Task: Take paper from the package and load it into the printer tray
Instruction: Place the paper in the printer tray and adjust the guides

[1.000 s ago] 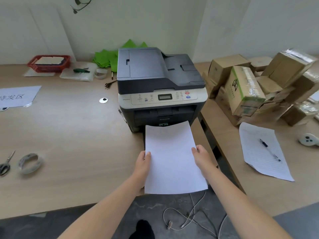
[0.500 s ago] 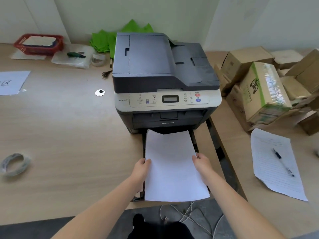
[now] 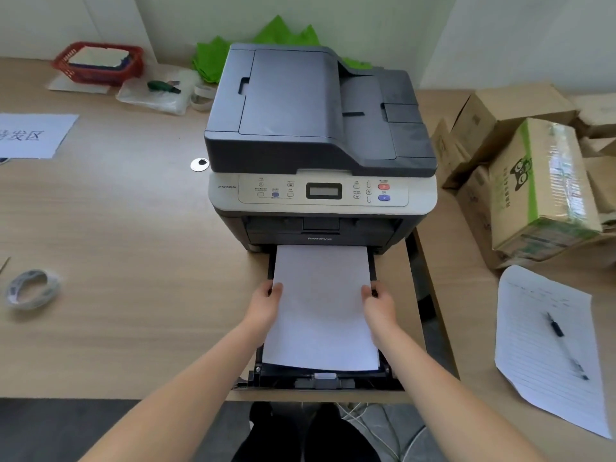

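Left hand (image 3: 266,303) and right hand (image 3: 378,303) grasping paper (image 3: 321,305) edges, lying in pulled-out tray (image 3: 320,381); printer (image 3: 320,145) behind

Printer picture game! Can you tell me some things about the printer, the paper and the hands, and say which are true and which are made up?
1. Both hands hold the paper by its side edges. True: left hand, right hand.
2. The tray is pushed fully shut. False: it is pulled out in front of the printer.
3. A pen lies on a lined sheet to the right. True.
4. The basket at the back left is blue. False: it is red.
5. The tape roll sits on top of the printer. False: it lies on the table, far left.
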A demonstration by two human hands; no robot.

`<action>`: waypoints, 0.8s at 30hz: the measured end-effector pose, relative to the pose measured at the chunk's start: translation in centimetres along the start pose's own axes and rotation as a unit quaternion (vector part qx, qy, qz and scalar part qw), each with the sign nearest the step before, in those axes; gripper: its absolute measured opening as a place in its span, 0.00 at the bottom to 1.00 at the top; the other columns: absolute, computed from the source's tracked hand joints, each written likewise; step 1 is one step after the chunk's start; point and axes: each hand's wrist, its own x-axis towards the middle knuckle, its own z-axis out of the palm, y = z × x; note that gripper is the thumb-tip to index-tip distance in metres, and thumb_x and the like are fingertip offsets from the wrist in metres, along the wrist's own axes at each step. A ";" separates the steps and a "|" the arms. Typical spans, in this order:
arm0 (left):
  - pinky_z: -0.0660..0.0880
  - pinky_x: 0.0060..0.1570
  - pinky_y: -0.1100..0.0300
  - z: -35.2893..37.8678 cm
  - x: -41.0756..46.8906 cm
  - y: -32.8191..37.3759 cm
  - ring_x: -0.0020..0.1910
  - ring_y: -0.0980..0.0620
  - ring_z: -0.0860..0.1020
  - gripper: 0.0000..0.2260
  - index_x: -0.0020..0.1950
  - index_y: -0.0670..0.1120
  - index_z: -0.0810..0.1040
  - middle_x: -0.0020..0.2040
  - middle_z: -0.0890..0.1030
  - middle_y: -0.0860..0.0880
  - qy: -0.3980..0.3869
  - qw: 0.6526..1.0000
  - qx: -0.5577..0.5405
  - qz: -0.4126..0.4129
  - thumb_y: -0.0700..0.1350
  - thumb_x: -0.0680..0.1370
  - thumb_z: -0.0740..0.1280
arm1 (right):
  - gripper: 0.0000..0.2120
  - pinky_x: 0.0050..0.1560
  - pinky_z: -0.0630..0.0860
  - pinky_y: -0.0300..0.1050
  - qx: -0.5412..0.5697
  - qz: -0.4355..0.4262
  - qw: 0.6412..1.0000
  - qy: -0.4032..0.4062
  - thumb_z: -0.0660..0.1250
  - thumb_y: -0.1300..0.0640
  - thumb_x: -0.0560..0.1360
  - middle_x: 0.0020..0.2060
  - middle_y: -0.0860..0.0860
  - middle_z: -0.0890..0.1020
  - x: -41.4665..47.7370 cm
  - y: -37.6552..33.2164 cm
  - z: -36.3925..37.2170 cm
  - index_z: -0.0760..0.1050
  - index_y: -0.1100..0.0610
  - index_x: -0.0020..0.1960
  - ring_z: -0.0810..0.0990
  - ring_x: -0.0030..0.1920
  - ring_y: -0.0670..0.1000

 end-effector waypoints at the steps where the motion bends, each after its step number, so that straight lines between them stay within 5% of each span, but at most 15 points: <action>1: 0.67 0.45 0.58 0.2 0.5 0.2 0.48 0.50 0.69 0.09 0.52 0.48 0.74 0.45 0.73 0.52 0.002 1.000 0.003 -0.005 0.48 0.83 0.55 | 0.15 0.56 0.70 0.51 0.004 -0.007 1.000 0.001 0.57 0.54 0.82 0.58 0.56 0.76 0.4 -0.3 0.2 0.70 0.57 0.66 0.74 0.60 0.59; 8: 0.67 0.54 0.57 1.3 3.0 -0.2 0.54 0.47 0.72 0.14 0.65 0.44 0.72 0.55 0.73 0.49 0.035 0.999 0.022 -0.001 0.49 0.83 0.55 | 0.07 0.37 0.66 0.43 0.014 -0.063 0.998 0.018 0.58 0.54 0.82 0.36 0.50 0.71 2.4 -0.2 1.4 0.70 0.58 0.52 0.69 0.39 0.51; 12: 0.67 0.38 0.56 2.2 3.6 -0.6 0.44 0.45 0.72 0.11 0.55 0.43 0.73 0.46 0.74 0.46 0.089 0.995 0.046 0.021 0.48 0.83 0.56 | 0.09 0.36 0.65 0.45 -0.003 -0.084 0.996 0.035 0.57 0.52 0.82 0.36 0.53 0.71 3.1 0.2 2.2 0.69 0.57 0.51 0.68 0.37 0.52; 16: 0.63 0.31 0.58 2.9 3.5 -0.8 0.38 0.46 0.69 0.11 0.51 0.41 0.70 0.40 0.70 0.43 0.109 0.992 0.058 0.026 0.47 0.83 0.55 | 0.12 0.44 0.69 0.45 -0.032 -0.083 0.996 0.013 0.57 0.57 0.82 0.47 0.56 0.75 3.4 0.2 2.5 0.69 0.61 0.63 0.72 0.45 0.53; 19: 0.70 0.43 0.58 3.0 3.5 -0.3 0.51 0.45 0.75 0.13 0.64 0.41 0.68 0.56 0.75 0.45 0.069 0.997 0.030 0.013 0.46 0.82 0.58 | 0.19 0.36 0.71 0.40 -0.032 -0.077 0.996 -0.024 0.55 0.69 0.79 0.53 0.56 0.76 3.3 0.4 2.3 0.65 0.59 0.68 0.75 0.42 0.51; 22: 0.70 0.36 0.62 2.3 3.9 -0.1 0.42 0.52 0.75 0.18 0.68 0.42 0.63 0.63 0.75 0.43 0.000 0.997 0.070 0.025 0.35 0.78 0.59 | 0.21 0.38 0.69 0.31 -0.042 -0.105 0.993 -0.033 0.55 0.70 0.79 0.58 0.52 0.75 3.5 0.8 1.9 0.64 0.58 0.69 0.75 0.51 0.50; 24: 0.69 0.39 0.61 1.6 4.2 0.0 0.44 0.51 0.73 0.19 0.68 0.43 0.64 0.63 0.75 0.44 -0.009 0.993 0.106 0.043 0.33 0.78 0.59 | 0.20 0.40 0.71 0.30 -0.038 -0.115 0.992 -0.027 0.58 0.69 0.79 0.61 0.53 0.76 3.7 1.0 1.8 0.65 0.58 0.69 0.75 0.56 0.51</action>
